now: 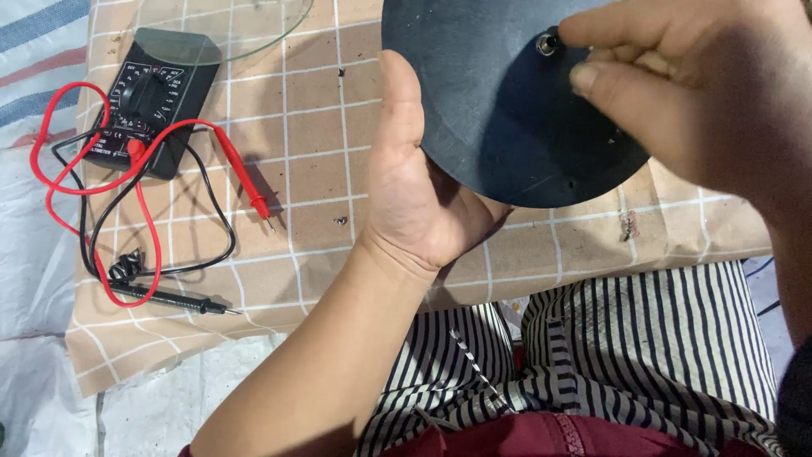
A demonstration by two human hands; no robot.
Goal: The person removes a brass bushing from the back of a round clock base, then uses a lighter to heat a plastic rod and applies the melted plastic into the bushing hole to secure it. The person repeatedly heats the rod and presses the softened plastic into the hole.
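left hand (414,195) holds black disc (499,101); right hand (685,93) pinches nut (548,42).

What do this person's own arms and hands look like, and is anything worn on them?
Both are bare: the left hand and right hand show no gloves, rings or watch. The left forearm is uncovered with no sleeve in view. Fingernails are short and unpainted.

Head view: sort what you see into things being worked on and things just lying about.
In hand: black round disc, held by left hand; small metal fitting under right hand.
Lying about: multimeter, red probe, black probe, loose screw, glass disc.
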